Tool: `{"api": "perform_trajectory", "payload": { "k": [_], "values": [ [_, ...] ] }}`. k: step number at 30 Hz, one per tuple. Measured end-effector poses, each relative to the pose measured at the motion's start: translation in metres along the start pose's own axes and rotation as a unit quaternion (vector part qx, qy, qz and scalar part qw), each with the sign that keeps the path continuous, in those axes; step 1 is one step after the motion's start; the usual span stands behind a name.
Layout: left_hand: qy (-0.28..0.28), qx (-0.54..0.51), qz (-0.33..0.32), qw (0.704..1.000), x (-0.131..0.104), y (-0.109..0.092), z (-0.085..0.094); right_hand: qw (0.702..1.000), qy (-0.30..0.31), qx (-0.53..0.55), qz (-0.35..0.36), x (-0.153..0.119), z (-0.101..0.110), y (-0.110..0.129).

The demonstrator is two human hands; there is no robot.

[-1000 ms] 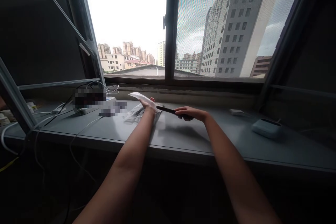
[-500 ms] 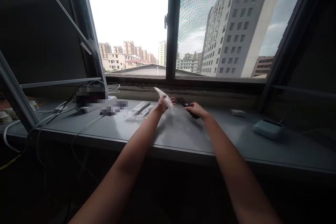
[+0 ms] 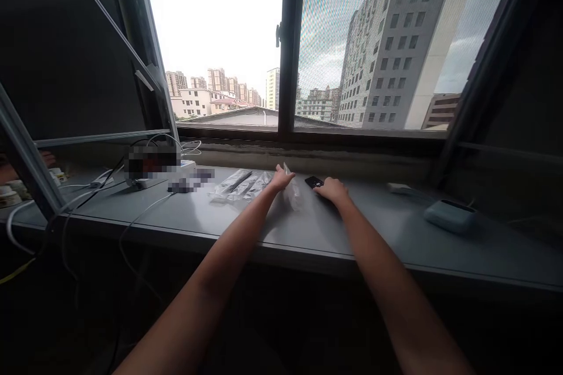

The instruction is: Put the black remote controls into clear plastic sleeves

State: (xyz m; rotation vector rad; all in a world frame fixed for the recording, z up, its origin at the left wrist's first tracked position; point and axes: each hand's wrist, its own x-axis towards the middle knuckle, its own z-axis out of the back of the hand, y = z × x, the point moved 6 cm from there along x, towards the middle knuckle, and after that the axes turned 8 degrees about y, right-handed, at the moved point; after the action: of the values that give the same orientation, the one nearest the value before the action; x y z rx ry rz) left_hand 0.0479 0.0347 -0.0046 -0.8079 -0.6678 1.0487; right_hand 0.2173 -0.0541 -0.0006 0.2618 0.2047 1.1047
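My left hand (image 3: 282, 179) is closed on a clear plastic bag (image 3: 293, 194), which hangs down to the tabletop just right of the fingers. To the right of it, my right hand (image 3: 333, 189) grips a black remote control (image 3: 314, 181). Only the far end of the remote shows past the fingers; the rest is covered by the hand. Left of my left hand, flat clear plastic packages (image 3: 235, 184) with dark, long items inside lie on the grey table.
The grey table (image 3: 185, 214) runs along below the window. A pale blue-grey box-shaped device (image 3: 449, 215) and a small white object (image 3: 398, 188) stand at the right. White cables (image 3: 145, 211) trail over the front edge at left, near blurred-out items. A metal frame (image 3: 26, 152) rises at far left.
The plastic bag has come down from a raised, tilted position to the tabletop with my left hand. My right hand has lowered the remote, now lying flatter and more covered.
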Motion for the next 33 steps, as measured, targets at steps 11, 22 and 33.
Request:
{"api": "perform_trajectory", "payload": {
  "k": [11,22,33],
  "values": [
    [0.003,-0.188,0.046,0.981,0.003,0.009,0.003,0.998,-0.030,-0.001,0.051,0.000,0.001,0.008],
    [0.271,-0.312,-0.111,0.904,-0.021,-0.033,-0.034,0.771,-0.050,0.617,0.146,0.018,0.011,0.003],
    [0.307,-0.192,-0.087,0.928,-0.023,-0.028,-0.034,0.812,-0.107,0.531,0.217,0.016,0.019,0.008]
  ]
}}
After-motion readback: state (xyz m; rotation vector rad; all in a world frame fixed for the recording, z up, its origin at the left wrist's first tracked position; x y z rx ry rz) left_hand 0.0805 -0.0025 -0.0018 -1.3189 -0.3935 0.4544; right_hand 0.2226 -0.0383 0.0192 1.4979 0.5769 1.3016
